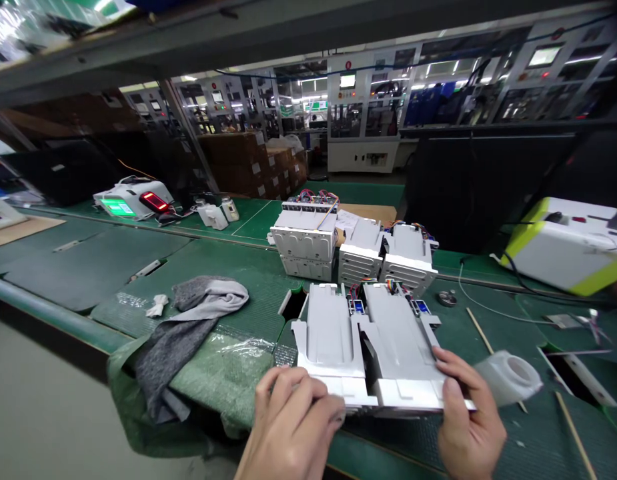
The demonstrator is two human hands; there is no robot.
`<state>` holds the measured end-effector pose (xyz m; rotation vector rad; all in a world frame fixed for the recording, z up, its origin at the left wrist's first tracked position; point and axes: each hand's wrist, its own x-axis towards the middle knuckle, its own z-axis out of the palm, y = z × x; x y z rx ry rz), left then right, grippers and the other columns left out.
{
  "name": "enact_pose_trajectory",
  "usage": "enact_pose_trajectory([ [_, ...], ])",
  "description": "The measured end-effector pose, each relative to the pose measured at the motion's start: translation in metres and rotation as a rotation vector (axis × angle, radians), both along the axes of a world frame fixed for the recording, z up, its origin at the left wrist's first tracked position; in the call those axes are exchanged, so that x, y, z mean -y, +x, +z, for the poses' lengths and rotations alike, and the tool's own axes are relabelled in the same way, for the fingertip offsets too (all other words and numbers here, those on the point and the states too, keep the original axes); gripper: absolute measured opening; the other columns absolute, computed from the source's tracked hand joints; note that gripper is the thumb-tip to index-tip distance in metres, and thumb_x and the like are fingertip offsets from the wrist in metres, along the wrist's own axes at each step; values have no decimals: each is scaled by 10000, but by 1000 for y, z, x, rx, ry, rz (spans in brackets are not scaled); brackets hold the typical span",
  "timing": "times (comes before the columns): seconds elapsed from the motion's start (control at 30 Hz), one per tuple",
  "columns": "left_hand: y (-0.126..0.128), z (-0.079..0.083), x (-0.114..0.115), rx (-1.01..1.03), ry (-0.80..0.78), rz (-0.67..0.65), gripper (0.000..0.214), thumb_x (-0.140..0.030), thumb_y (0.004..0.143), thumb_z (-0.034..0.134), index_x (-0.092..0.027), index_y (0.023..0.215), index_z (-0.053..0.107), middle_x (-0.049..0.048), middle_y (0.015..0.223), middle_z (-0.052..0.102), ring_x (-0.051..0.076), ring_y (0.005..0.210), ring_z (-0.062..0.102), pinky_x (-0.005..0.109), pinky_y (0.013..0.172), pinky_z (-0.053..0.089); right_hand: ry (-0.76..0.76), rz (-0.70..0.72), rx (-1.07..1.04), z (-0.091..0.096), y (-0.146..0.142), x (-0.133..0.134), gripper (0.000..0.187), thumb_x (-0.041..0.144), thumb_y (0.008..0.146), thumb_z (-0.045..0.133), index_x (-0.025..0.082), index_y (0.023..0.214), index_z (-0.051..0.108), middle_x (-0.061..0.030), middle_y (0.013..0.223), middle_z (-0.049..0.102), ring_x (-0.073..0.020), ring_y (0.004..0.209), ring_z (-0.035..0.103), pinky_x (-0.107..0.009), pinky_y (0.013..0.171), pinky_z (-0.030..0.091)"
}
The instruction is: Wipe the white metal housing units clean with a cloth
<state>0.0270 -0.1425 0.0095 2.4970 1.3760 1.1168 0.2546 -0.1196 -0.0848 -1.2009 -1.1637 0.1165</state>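
Between the fingers (283, 393), white plastic housings (398, 347)

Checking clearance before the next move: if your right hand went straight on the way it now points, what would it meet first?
The white plastic housing. The right hand has its fingers on that housing's front edge, so there looks to be no gap, as far as this view shows.
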Motion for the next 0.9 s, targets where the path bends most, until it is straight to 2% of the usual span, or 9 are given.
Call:
enact_pose_trajectory([
  [0.07,-10,3,3,-12,-34,-57,191,-112,914,526,-230,830,650,-16,780,612,175,864,494,355,924,326,3,-1,2,0,0,-1,140,224,918,514,174,964,637,-104,1090,662,-225,1050,601,-402,941,431],
  [0.13,-24,8,3,1,-23,-62,196,-87,901,532,-238,887,656,-9,810,617,179,886,496,331,884,360,4,-4,4,0,0,-1,142,225,921,511,177,963,637,-101,1085,663,-221,1047,601,-397,942,431],
  [0.23,-44,15,-6,-16,90,19,271,-42,864,571,-232,1038,652,21,916,622,191,959,492,322,863,386,8,-8,5,1,0,-1,140,225,923,507,177,957,635,-100,1078,664,-218,1046,602,-393,941,433],
  [0.3,-49,16,-13,-72,146,67,282,-48,854,601,-228,1065,654,29,954,629,200,982,491,337,882,378,4,-10,8,2,0,-1,140,226,924,508,176,956,634,-101,1080,664,-218,1048,603,-392,941,434],
  [0.37,-45,13,-19,-109,154,98,259,-72,865,609,-236,1058,663,19,975,650,207,1003,487,353,907,354,-1,-13,12,2,-1,0,138,229,923,511,174,955,634,-102,1078,665,-217,1047,605,-388,937,436],
  [0.5,-20,10,-21,-103,98,97,210,-129,900,595,-267,1041,666,-33,988,689,219,1044,461,376,958,290,-1,-20,13,2,-1,0,145,240,927,507,172,951,633,-107,1078,666,-219,1044,608,-388,932,437],
  [0.63,-5,11,-21,-79,24,-4,172,-140,934,537,-251,980,661,-42,927,683,219,1039,436,383,982,252,-2,-32,8,3,-3,0,148,249,929,507,170,937,632,-109,1063,670,-216,1022,614,-385,921,438],
  [0.73,-7,12,-23,-68,-10,-64,182,-147,943,512,-255,979,654,-45,904,675,221,1033,428,399,986,231,1,-47,22,5,-4,1,147,249,930,508,168,925,631,-109,1050,673,-213,1001,620,-383,913,439],
  [0.9,-31,25,-28,-142,-73,-48,200,-144,910,555,-305,958,662,-76,894,689,228,1004,451,419,946,241,-2,-46,29,7,-4,1,154,252,933,501,165,923,628,-114,1048,672,-215,1002,621,-386,911,440],
])
